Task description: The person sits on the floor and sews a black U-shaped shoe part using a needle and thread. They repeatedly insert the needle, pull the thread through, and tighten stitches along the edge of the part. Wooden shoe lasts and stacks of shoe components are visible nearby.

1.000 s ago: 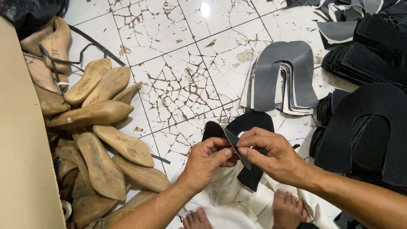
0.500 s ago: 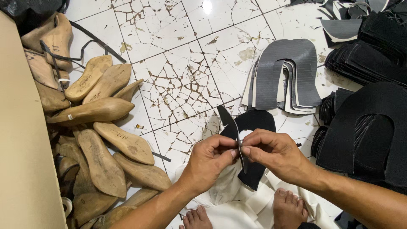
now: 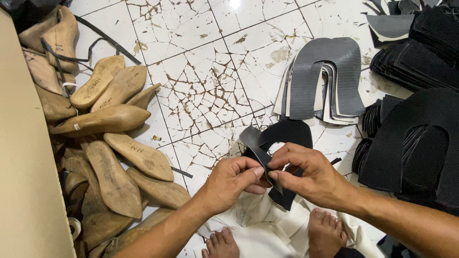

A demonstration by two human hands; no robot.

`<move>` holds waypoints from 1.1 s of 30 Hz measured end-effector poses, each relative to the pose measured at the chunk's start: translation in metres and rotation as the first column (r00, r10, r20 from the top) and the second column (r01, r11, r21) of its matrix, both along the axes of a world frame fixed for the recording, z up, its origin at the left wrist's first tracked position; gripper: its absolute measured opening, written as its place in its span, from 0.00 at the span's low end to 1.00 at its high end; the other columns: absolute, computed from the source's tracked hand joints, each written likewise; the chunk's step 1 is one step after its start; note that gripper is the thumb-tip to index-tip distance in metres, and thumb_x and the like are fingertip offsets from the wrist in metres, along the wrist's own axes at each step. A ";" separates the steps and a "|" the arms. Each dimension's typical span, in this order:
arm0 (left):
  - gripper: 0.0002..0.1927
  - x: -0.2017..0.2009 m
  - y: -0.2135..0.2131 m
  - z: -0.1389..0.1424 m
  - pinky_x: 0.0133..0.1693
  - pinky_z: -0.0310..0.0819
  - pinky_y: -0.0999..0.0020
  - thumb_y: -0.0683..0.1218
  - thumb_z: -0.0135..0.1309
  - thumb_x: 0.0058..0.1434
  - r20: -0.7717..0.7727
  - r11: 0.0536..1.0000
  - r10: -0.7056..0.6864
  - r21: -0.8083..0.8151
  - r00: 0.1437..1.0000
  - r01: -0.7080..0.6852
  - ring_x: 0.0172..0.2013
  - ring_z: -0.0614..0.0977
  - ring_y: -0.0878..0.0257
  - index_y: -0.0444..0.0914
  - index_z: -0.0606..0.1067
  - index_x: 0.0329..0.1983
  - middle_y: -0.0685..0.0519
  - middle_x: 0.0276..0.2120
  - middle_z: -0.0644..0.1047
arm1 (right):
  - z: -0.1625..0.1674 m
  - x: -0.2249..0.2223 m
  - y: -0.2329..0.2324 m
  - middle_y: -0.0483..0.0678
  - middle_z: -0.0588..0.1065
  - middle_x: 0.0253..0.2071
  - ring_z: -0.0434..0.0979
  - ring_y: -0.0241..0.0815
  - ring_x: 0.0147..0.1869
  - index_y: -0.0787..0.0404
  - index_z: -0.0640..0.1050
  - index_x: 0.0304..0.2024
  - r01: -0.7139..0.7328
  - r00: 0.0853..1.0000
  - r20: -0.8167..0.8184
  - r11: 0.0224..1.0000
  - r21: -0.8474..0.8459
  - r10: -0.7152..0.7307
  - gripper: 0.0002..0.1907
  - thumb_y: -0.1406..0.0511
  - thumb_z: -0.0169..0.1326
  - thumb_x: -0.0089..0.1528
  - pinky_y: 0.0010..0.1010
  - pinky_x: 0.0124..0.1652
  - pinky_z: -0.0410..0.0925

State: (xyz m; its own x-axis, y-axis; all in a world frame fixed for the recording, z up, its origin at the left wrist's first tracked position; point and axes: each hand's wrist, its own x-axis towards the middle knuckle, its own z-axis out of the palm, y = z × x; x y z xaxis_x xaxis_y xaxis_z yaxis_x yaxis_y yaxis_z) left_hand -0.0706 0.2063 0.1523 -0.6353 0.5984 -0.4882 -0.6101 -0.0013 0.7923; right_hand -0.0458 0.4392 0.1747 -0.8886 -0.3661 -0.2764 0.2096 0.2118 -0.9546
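Both my hands pinch a black shoe-upper piece over the cracked tile floor.

My left hand (image 3: 234,181) and right hand (image 3: 311,177) meet fingertip to fingertip, each clamped on the black upper piece (image 3: 275,148), which I hold just above the white cloth (image 3: 263,229) by my bare feet (image 3: 327,229). I see wooden shoe lasts (image 3: 105,119) heaped to my left, a fanned stack of grey cut uppers (image 3: 330,71) ahead on the tiles (image 3: 201,71), and black cut pieces (image 3: 416,148) piled to my right.
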 end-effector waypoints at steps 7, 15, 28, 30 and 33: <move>0.14 0.002 -0.003 0.002 0.42 0.83 0.71 0.47 0.51 0.69 -0.015 0.998 -0.060 -0.004 0.998 0.060 0.40 0.85 0.64 0.29 0.77 0.44 0.48 0.38 0.82 | 0.000 0.000 -0.001 0.46 0.77 0.38 0.76 0.32 0.36 0.65 0.84 0.41 -0.026 1.000 0.016 1.000 0.002 0.026 0.10 0.67 0.60 0.60 0.24 0.34 0.72; 0.13 0.005 -0.004 0.000 0.41 0.83 0.71 0.46 0.52 0.68 0.051 0.997 -0.069 -0.035 0.996 0.071 0.38 0.85 0.65 0.30 0.77 0.45 0.48 0.38 0.82 | 0.004 0.001 -0.005 0.44 0.78 0.37 0.78 0.32 0.34 0.64 0.85 0.39 -0.068 0.998 0.011 0.985 0.158 0.067 0.10 0.64 0.59 0.59 0.24 0.31 0.73; 0.13 0.009 -0.006 0.012 0.37 0.83 0.74 0.47 0.52 0.67 -0.044 0.976 -0.130 -0.183 0.991 0.120 0.34 0.86 0.67 0.30 0.78 0.41 0.50 0.33 0.83 | 0.007 0.003 -0.012 0.42 0.79 0.35 0.80 0.30 0.32 0.63 0.84 0.38 -0.101 0.986 -0.100 0.959 0.265 0.131 0.09 0.66 0.60 0.58 0.23 0.30 0.74; 0.13 0.009 -0.005 0.012 0.37 0.83 0.74 0.47 0.52 0.67 -0.028 0.972 -0.130 -0.201 0.991 0.122 0.34 0.86 0.67 0.31 0.78 0.40 0.50 0.33 0.83 | 0.007 0.004 -0.013 0.42 0.79 0.35 0.80 0.30 0.31 0.64 0.84 0.38 -0.086 0.992 -0.066 0.966 0.243 0.105 0.09 0.66 0.59 0.57 0.23 0.29 0.74; 0.13 0.011 -0.004 0.012 0.37 0.83 0.73 0.46 0.52 0.66 -0.023 0.970 -0.118 -0.214 0.993 0.110 0.34 0.86 0.67 0.30 0.78 0.40 0.50 0.33 0.83 | 0.006 0.005 -0.015 0.42 0.80 0.35 0.80 0.30 0.30 0.64 0.85 0.37 -0.090 0.995 -0.027 0.970 0.228 0.099 0.09 0.66 0.58 0.58 0.23 0.29 0.74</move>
State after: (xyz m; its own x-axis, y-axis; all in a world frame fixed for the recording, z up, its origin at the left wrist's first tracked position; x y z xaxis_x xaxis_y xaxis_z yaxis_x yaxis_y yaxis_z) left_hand -0.0594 0.2024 0.1644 -0.5878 0.5530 -0.5905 -0.5682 0.2374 0.7879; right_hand -0.0403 0.4241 0.1807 -0.8643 -0.3806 -0.3288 0.1435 0.4398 -0.8865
